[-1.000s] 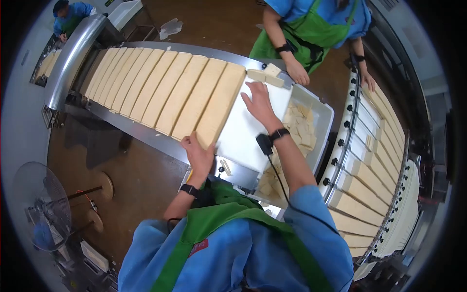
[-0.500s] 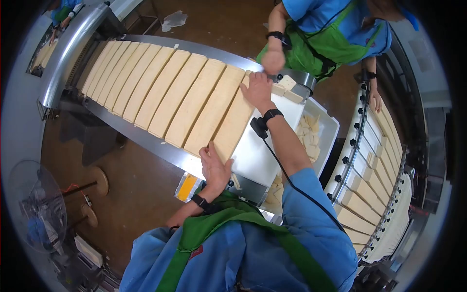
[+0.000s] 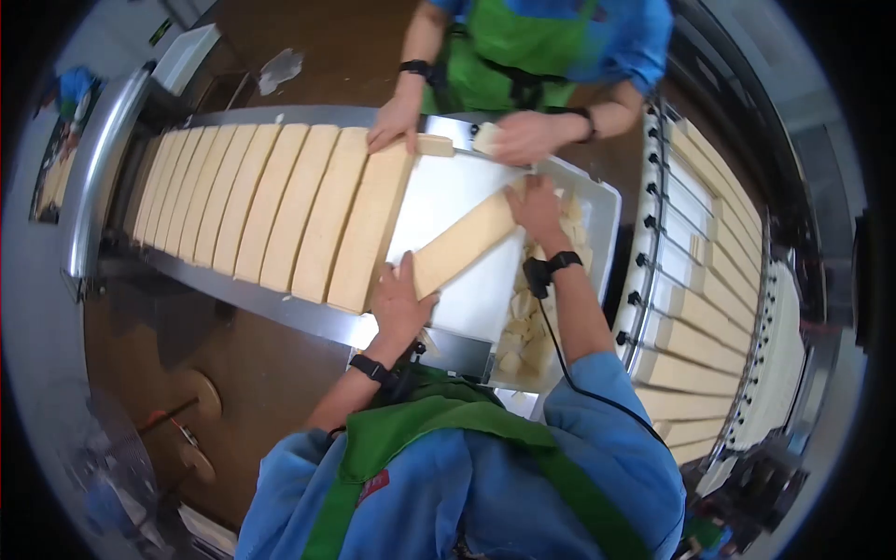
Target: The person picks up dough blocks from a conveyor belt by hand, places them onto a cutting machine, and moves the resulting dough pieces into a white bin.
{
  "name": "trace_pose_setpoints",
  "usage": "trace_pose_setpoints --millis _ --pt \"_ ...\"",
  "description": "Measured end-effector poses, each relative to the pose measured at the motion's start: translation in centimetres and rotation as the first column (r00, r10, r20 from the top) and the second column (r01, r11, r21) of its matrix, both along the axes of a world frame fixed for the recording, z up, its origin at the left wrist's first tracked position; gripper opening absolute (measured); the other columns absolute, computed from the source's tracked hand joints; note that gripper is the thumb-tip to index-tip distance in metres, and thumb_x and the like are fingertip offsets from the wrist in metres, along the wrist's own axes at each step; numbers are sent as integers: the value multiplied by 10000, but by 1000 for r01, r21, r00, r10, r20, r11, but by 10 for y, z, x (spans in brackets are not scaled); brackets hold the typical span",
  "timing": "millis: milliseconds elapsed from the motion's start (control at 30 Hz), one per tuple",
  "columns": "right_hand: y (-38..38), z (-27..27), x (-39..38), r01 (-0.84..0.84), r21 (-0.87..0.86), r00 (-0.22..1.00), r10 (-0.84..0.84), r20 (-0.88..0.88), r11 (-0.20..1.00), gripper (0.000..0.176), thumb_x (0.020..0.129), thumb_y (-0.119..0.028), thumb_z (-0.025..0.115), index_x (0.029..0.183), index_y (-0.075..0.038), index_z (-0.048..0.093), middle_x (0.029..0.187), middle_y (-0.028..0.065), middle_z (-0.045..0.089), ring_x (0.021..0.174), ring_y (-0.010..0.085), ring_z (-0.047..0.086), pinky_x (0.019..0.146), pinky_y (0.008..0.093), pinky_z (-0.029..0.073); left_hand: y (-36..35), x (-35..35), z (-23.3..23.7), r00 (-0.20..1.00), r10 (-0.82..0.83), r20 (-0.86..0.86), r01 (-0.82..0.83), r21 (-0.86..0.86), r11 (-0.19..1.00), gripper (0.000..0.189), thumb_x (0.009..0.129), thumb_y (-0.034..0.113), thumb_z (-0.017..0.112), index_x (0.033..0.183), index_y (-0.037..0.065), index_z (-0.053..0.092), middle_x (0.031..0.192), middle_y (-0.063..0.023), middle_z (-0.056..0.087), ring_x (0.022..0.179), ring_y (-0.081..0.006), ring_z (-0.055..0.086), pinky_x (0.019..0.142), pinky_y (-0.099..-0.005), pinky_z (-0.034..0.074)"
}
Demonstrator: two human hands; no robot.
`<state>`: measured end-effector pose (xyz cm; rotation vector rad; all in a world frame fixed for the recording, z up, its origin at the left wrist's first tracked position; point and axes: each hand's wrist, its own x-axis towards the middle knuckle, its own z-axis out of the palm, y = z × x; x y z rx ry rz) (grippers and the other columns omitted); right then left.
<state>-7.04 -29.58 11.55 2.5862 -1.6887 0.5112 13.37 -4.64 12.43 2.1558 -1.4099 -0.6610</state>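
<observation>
One pale, flat strip [image 3: 467, 239] lies diagonally across the white board [image 3: 453, 322], separate from the row. My left hand [image 3: 400, 297] is at its near left end, with fingers apart and touching it. At the far right end, my right hand [image 3: 539, 207] has its fingers wrapped round the strip's tip. Several similar strips [image 3: 308, 210] lie side by side on the conveyor to the left. A co-worker's hand [image 3: 394, 123] rests on the far end of the closest one, and their other hand [image 3: 527, 137] is at a small pale piece [image 3: 485, 139].
A white bin [image 3: 607, 233] with pale offcuts stands right of the board. Farther right, a second conveyor [image 3: 691, 369] carries more strips. A metal machine housing [image 3: 98, 177] stands at the left end. A co-worker in a green apron [image 3: 504, 56] stands across the conveyor.
One strip has been separated from the row and turned diagonally onto the board, with both my hands at its ends. The co-worker's hands have moved in to the conveyor's far edge.
</observation>
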Motion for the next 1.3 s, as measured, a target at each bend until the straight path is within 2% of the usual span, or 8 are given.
trace_pose_setpoints --millis 133,300,533,667,800,967,1133,1300 --pt "22 -7 1 9 134 976 -38 214 991 561 849 -424 682 1137 50 599 1098 268 633 1041 431 601 912 497 485 -6 -12 -2 997 62 40 -67 136 988 969 662 287 867 1455 111 339 1264 -260 430 1030 -451 599 872 -496 528" --pt "102 21 -27 212 205 873 -279 399 956 567 846 -375 683 1211 35 541 1117 256 597 1063 434 555 961 492 435 8 -21 -7 978 12 208 0 -60 998 801 667 194 848 1360 100 458 1249 -229 460 1120 -439 533 918 -486 482" --pt "243 80 -143 639 -117 656 -459 599 761 548 839 -272 683 1264 23 504 1133 223 552 1046 413 519 938 474 425 19 -99 26 936 -348 55 331 -475 816 681 681 72 772 1319 101 537 1296 -190 437 1169 -401 503 994 -458 426" --pt "320 105 -237 839 -190 485 -544 685 509 472 862 -236 665 1250 -5 529 1085 215 568 1014 397 554 881 460 460 25 -179 88 739 -663 122 632 -469 618 706 685 54 782 1337 98 513 1318 -209 407 1200 -419 478 1006 -448 420" --pt "387 100 -321 934 -115 312 -614 725 338 377 930 -238 604 1193 30 565 1042 222 597 965 413 584 853 464 477 52 -234 133 422 -906 -31 872 -259 415 737 711 102 808 1366 84 470 1282 -214 405 1186 -415 471 1003 -438 425" --pt "427 67 -390 947 -1 275 -806 525 322 449 946 -354 586 1171 35 592 1076 247 636 1000 424 617 867 460 480 86 -276 137 136 -931 -338 969 -150 196 763 749 146 816 1397 56 422 1182 -212 407 1128 -418 489 972 -425 441" --pt "421 66 -409 935 176 317 -948 -28 308 601 922 -546 544 1031 38 633 973 221 684 966 369 652 916 503 409 79 -302 138 129 -904 -407 988 -22 151 744 819 268 782 1420 34 412 1231 -218 440 1188 -361 478 1036 -418 402" --pt "412 78 -404 945 232 256 -962 -96 229 648 908 -600 534 1041 25 642 989 222 689 1009 357 643 972 560 336 72 -305 139 82 -907 -413 993 -47 112 743 837 277 755 1424 8 388 1153 -206 442 1044 -338 511 923 -367 453"
